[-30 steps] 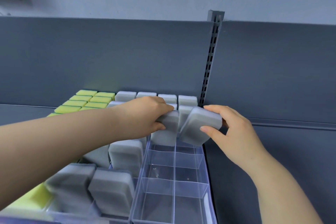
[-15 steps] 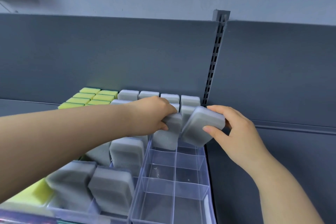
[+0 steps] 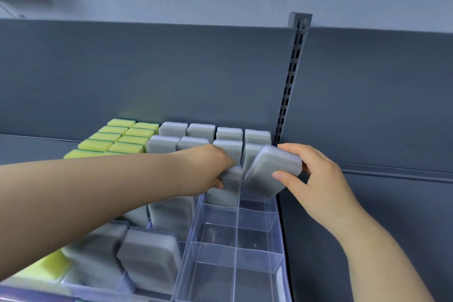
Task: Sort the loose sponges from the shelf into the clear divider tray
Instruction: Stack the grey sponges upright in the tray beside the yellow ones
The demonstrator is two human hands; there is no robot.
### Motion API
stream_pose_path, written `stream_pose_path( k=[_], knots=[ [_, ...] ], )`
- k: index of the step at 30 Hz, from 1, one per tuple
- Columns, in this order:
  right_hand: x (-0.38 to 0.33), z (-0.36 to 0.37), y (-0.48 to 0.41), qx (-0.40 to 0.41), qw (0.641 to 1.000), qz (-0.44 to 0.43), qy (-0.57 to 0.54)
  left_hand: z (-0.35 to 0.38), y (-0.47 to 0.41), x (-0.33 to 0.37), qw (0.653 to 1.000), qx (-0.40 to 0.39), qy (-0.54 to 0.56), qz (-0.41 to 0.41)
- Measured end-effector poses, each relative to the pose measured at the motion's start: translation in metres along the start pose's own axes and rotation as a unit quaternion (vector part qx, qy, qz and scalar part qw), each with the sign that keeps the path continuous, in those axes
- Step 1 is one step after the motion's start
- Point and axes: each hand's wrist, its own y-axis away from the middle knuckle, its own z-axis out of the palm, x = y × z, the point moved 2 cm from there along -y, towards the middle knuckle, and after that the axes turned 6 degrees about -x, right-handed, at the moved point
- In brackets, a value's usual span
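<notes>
The clear divider tray lies on the shelf in front of me, its right two columns of near compartments bare. My left hand grips a grey sponge that stands upright in a far compartment of the tray. Beside it my right hand holds another grey sponge tilted over the rightmost far compartment, thumb on its near face. Rows of grey sponges and yellow sponges stand at the back of the tray.
More grey sponges and a yellow one lean in the tray's left compartments under my left forearm. A slotted upright post rises behind the tray's right edge. Bare grey shelf lies to the right.
Both sponges have sunk a little lower toward the far compartments. The hands keep their grips and have barely shifted.
</notes>
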Motion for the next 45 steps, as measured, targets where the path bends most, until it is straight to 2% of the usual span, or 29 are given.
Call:
stream_pose_path(
  k=[9, 15, 22, 45],
  knots=[
    [-0.007, 0.001, -0.003, -0.012, 1.0, -0.009, 0.02, -0.004, 0.005, -0.002, 1.0, 0.026, 0.016, -0.004],
    [-0.004, 0.009, -0.006, -0.066, 0.997, 0.012, 0.048, -0.011, 0.014, -0.001, 0.998, 0.062, 0.024, 0.012],
    [-0.001, 0.025, -0.012, -0.112, 0.989, 0.017, 0.091, -0.012, 0.013, -0.002, 0.998, 0.062, 0.026, 0.011],
    [0.003, 0.023, -0.012, -0.101, 0.987, -0.02, 0.126, -0.011, 0.015, 0.0, 0.996, 0.078, 0.038, 0.0]
  ],
)
